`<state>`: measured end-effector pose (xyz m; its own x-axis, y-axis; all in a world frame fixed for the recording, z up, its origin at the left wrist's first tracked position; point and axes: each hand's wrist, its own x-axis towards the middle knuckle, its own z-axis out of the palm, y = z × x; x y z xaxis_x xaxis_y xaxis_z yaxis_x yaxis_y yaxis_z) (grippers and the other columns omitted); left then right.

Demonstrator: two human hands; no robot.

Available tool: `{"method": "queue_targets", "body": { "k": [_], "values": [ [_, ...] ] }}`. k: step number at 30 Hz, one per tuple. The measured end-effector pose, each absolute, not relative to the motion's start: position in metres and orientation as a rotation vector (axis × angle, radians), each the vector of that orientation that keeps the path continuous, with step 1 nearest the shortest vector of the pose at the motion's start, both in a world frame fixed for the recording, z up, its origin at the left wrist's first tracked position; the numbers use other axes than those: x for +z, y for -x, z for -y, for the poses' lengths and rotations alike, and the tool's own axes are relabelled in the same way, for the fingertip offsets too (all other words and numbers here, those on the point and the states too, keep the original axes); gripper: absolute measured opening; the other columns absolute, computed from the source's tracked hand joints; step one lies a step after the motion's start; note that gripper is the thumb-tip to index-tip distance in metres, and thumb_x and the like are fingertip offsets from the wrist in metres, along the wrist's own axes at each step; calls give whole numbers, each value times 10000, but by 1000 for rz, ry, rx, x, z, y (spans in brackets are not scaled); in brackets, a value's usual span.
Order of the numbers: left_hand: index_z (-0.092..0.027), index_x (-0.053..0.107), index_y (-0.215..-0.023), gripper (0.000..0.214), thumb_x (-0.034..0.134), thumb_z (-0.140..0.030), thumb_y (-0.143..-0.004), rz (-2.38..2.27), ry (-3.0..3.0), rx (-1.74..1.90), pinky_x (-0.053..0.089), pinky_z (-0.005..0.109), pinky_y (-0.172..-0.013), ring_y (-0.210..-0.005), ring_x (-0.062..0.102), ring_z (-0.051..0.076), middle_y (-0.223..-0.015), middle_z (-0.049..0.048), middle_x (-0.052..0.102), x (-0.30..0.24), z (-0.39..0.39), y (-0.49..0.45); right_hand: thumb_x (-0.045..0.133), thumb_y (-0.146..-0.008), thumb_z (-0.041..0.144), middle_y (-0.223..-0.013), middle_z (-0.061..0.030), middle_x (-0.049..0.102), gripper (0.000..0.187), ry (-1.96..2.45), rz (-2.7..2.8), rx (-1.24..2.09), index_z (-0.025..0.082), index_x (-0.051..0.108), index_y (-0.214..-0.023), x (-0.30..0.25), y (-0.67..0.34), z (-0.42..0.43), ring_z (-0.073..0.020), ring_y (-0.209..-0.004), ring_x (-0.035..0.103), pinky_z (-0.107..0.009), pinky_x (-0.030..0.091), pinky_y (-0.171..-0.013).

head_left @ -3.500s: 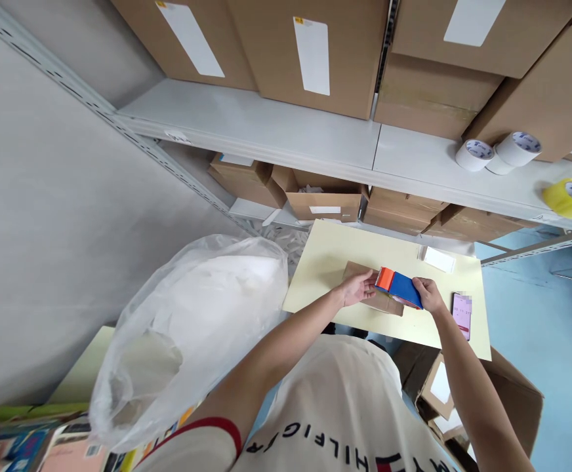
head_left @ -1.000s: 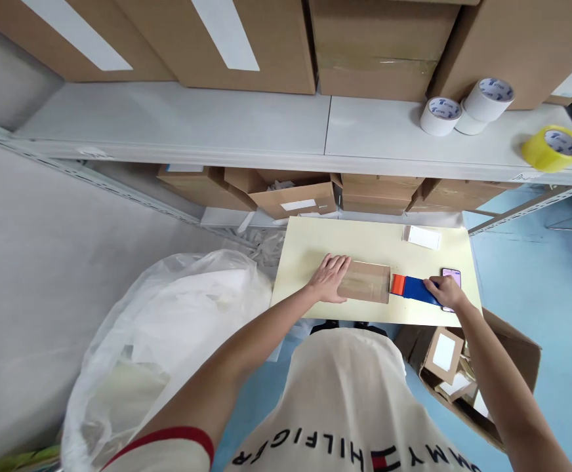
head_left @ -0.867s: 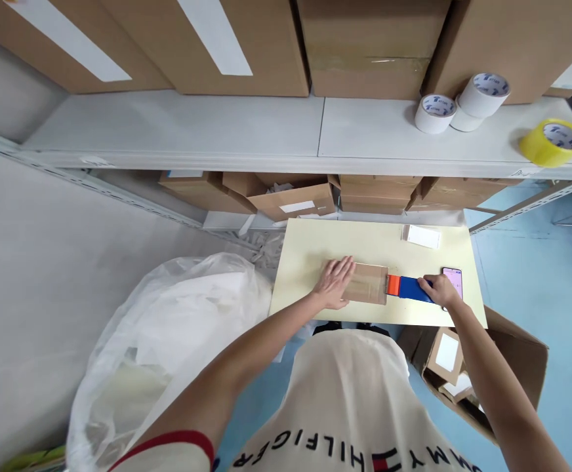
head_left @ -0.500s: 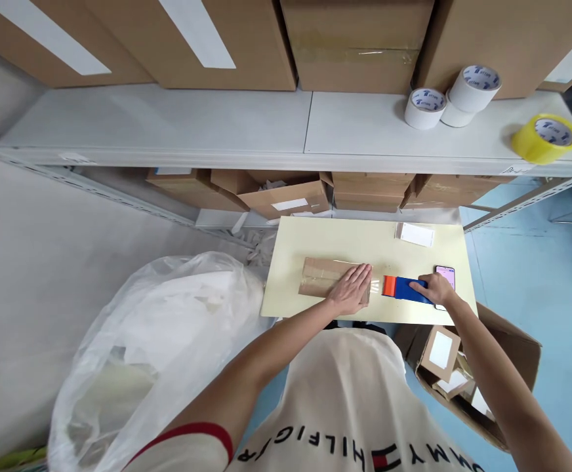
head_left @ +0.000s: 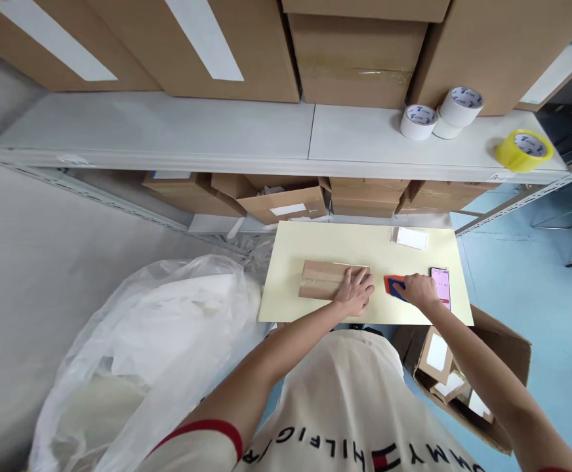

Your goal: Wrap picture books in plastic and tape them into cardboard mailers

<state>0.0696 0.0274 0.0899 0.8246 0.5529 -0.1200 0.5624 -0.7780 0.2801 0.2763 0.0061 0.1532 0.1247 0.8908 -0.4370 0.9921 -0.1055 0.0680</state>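
Note:
A small flat cardboard box (head_left: 315, 278), with clear tape along it, lies on the pale yellow tabletop (head_left: 286, 246). My left hand (head_left: 356, 293) rests on the box's right end, fingers spread and pressing down. Just to the right, my right hand (head_left: 418, 289) is closed around a blue and orange tape dispenser (head_left: 395, 287), its orange end facing the box. My hand covers much of the dispenser. Beside my right hand lies a phone (head_left: 442, 283) with a lit pink screen.
White labels (head_left: 412, 238) lie at the tabletop's back right. White tape rolls (head_left: 418, 122) and a yellow tape roll (head_left: 523, 151) stand on the shelf (head_left: 246, 128) above. A large plastic bag (head_left: 168, 328) is at left; an open carton (head_left: 512, 354) with small boxes is at right.
My right hand has shifted left and the dispenser has turned, showing less of its blue body. My left hand's fingers have spread apart on the box. The phone is less covered.

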Motion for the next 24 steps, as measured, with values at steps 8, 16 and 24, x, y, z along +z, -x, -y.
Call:
{"method": "queue_targets", "body": {
  "k": [8,16,24],
  "values": [
    [-143,349,-1466,752,565,-522,-853,-1082,-2428,234,131,594,-1166,-1491,127,365,-1609,210,159,95,-42,-15,365,-928,246,-859,-165,697,306,-2597,-1686,-366,105,637,-942,71,-290,42,-267,-832,651,-358,445,-759],
    [-151,312,-1489,626,309,-488,-962,-1449,-1639,476,344,409,-1140,-1412,387,242,-1522,157,409,54,-34,85,417,-867,194,-1080,-231,643,380,-2669,-1666,-482,72,545,-1204,27,-270,64,-346,-1046,616,-451,472,-864],
    [-178,331,-1497,681,415,-537,-924,-1212,-1359,636,420,391,-1083,-1346,479,235,-1447,128,517,47,-23,87,606,-805,384,-1532,-166,339,851,-2504,-2311,-908,215,181,-1523,34,-227,76,-326,-1420,330,-512,380,-1095]
  ]
}}
